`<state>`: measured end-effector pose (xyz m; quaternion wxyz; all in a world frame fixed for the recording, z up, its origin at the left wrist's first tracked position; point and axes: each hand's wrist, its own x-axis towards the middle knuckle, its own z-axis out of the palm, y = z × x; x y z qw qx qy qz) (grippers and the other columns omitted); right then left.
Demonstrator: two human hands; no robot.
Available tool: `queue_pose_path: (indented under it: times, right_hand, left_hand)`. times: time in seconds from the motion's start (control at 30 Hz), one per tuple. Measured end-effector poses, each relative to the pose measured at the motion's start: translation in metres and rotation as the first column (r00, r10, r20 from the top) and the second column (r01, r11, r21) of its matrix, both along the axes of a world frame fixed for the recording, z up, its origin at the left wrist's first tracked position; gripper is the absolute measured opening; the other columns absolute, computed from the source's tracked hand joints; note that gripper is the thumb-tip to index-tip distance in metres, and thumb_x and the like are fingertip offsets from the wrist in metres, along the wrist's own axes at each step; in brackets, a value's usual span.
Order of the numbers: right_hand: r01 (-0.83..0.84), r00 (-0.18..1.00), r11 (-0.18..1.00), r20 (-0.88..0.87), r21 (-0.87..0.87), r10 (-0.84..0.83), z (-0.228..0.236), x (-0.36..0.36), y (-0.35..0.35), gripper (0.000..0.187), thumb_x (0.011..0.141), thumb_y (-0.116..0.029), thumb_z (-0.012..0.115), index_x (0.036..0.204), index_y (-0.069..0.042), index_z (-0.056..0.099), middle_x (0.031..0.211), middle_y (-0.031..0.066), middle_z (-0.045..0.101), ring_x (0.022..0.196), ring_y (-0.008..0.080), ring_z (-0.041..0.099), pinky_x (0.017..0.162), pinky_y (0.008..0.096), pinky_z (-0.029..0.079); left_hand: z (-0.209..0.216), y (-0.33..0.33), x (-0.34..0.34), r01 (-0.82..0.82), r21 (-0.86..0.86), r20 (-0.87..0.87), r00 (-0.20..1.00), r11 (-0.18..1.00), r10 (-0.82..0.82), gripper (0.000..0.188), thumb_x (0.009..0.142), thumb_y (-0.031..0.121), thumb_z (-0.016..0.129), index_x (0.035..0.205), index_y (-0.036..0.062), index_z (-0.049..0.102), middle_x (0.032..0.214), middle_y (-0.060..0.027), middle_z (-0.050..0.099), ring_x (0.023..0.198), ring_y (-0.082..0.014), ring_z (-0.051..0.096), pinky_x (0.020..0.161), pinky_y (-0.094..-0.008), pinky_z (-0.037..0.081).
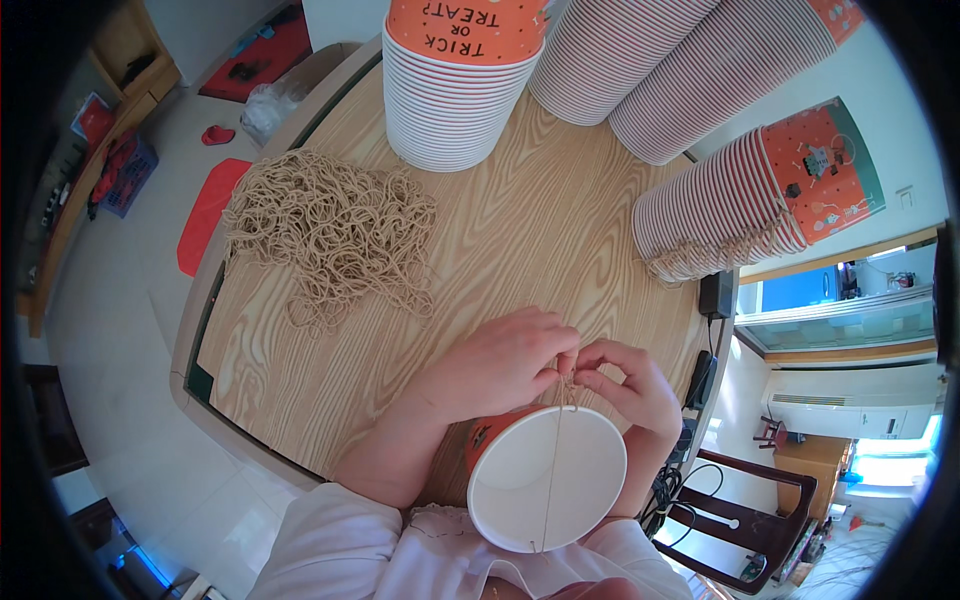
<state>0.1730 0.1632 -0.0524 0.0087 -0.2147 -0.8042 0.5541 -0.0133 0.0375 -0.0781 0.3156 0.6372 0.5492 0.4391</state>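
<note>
An orange paper bucket (pixel 510 490), white inside, rests against my lap and the table's near edge, its mouth toward me. A thin tan string (pixel 556 450) runs across the mouth from the near rim to the far rim. At the far rim my left hand (pixel 515 355) pinches the string between thumb and fingers. Close beside it, my right hand (pixel 630 385) is also closed, its thumb and fingertips on the string there. Whether a knot sits between the fingertips is too small to tell. A loose heap of tan strings (pixel 330 235) lies on the table to the left.
Tall nested bucket stacks (pixel 450 110) stand at the table's far side. Another stack (pixel 720 200) leans at the right, strings hanging along it. A black power adapter (pixel 715 297) and cables (pixel 665 495) are at the right edge, near a dark wooden chair (pixel 745 510).
</note>
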Motion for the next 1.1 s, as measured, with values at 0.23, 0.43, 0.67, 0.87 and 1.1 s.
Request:
queue_pose_path:
  times: [0.23,0.43,0.67,0.87,1.1]
  right_hand:
    - [-0.130,0.991,0.985,0.029,0.117,0.127,0.005,0.000,0.003,0.011,0.088,-0.006,0.066,0.096,0.001,0.065,0.085,0.0108,0.065,0.080,0.0187,0.065,0.072,0.0287,0.050]
    - [0.002,0.999,0.998,0.033,0.059,-0.004,-0.004,-0.002,-0.001,0.014,0.088,-0.011,0.066,0.094,0.002,0.066,0.082,0.0126,0.065,0.075,0.0209,0.065,0.068,0.0297,0.050]
    - [0.003,0.998,0.999,0.057,0.052,-0.006,-0.004,-0.009,-0.008,0.015,0.087,-0.012,0.068,0.092,0.002,0.066,0.077,0.0122,0.065,0.069,0.0188,0.062,0.064,0.0294,0.049]
    - [-0.109,0.988,0.991,0.117,0.083,0.099,0.000,0.000,-0.001,0.012,0.085,-0.009,0.068,0.088,0.001,0.065,0.074,0.0116,0.064,0.069,0.0163,0.062,0.062,0.0293,0.049]
    - [-0.089,0.995,0.993,0.046,0.082,0.086,0.003,0.005,0.001,0.012,0.086,-0.009,0.068,0.089,0.002,0.064,0.073,0.0104,0.064,0.069,0.0151,0.062,0.062,0.0289,0.049]
  left_hand:
    - [-0.004,0.000,0.001,-0.017,-0.004,-0.038,0.999,1.000,0.017,0.010,0.079,0.006,0.063,0.084,0.0070,0.054,0.084,-0.0076,0.058,0.087,-0.0294,0.057,0.076,-0.0413,0.045]
    - [-0.006,0.001,0.004,-0.018,-0.026,-0.081,0.997,1.000,0.016,0.010,0.079,0.006,0.062,0.084,0.0065,0.053,0.083,-0.0088,0.058,0.084,-0.0308,0.058,0.076,-0.0424,0.045]
    - [-0.007,0.001,0.007,-0.054,0.008,-0.064,0.996,0.999,0.054,0.011,0.079,0.006,0.063,0.085,0.0066,0.054,0.083,-0.0090,0.058,0.084,-0.0309,0.058,0.076,-0.0431,0.046]
    - [-0.004,0.000,0.003,-0.021,-0.024,-0.100,0.995,1.000,0.018,0.012,0.078,0.006,0.064,0.084,0.0066,0.053,0.082,-0.0085,0.058,0.084,-0.0307,0.058,0.075,-0.0430,0.045]
    - [-0.005,-0.002,0.001,0.000,0.010,-0.028,1.000,1.000,0.000,0.015,0.078,0.010,0.067,0.089,0.0063,0.057,0.084,-0.0090,0.059,0.085,-0.0317,0.059,0.075,-0.0424,0.046]
